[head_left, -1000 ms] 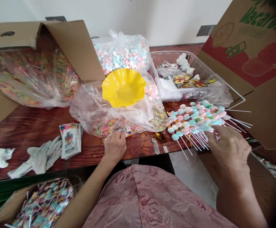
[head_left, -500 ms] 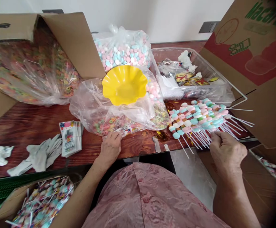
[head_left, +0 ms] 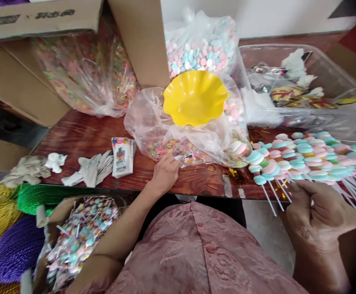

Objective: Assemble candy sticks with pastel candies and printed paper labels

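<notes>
My left hand (head_left: 165, 173) is at the front edge of the clear bag (head_left: 141, 108), fingers curled together at a small printed wrapper (head_left: 188, 158); its fingertips are partly hidden. My right hand (head_left: 321, 216) is closed in a pinch beside the pile of candy skewers (head_left: 315, 157), strung with pink, blue and white candies on white sticks. A candy skewer (head_left: 270, 166) runs from its fingers toward the bag, its far end over the bag's right corner. A yellow wavy-rimmed bowl (head_left: 194, 98) rests on the bag, which holds ring-shaped and pastel candies.
A stack of printed wrappers (head_left: 123, 157) and grey gloves (head_left: 90, 169) lie at left. Behind stand a bag of pastel candies (head_left: 201, 53), a carton (head_left: 147, 41) and a clear plastic tray (head_left: 315, 110). Below left is a box of wrapped skewers (head_left: 83, 232) beside purple bundles (head_left: 18, 249).
The view has swung left, showing more of the floor side. One candy skewer now extends from my right hand toward the bag. My left hand stays by the printed wrapper.
</notes>
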`<state>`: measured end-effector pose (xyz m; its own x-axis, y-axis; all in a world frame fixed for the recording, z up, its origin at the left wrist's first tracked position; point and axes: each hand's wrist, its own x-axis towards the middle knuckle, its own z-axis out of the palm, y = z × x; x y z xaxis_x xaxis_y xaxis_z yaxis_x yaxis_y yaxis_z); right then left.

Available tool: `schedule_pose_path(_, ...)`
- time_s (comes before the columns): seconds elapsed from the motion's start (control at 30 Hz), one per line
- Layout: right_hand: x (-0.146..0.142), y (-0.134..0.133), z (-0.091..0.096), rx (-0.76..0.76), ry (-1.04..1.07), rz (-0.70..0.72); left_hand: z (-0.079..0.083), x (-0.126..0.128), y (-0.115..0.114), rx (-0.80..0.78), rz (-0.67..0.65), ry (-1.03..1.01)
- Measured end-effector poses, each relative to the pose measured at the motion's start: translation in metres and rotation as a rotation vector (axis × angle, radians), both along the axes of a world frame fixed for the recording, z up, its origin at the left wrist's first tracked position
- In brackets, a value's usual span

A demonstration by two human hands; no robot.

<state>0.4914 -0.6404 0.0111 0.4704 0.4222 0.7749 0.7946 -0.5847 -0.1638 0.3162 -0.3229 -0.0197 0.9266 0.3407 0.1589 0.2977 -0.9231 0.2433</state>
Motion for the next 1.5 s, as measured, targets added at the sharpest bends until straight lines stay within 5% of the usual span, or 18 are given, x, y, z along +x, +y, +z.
schedule_pose_path(0.27,-0.010,0.049,-0.008,-0.035,0.145,0.381,-0.016,-0.004,0.016,-0.295,0.045,-0.310)
schedule_pose_path(0.47,-0.008,0.057,-0.016,-0.067,0.185,0.462,-0.018,-0.005,0.025,-0.410,-0.020,-0.415)
schedule_pose_path(1.07,0.008,0.069,-0.028,-0.182,0.316,0.648,-0.031,-0.012,0.036,-0.323,-0.199,-0.455)
schedule_pose_path(1.27,0.016,0.068,-0.016,-0.261,0.274,0.708,-0.030,-0.010,0.033,-0.139,-0.350,-0.472)
schedule_pose_path(1.5,0.010,0.075,-0.011,-0.178,0.048,0.699,-0.026,-0.011,0.036,-0.161,-0.400,-0.476)
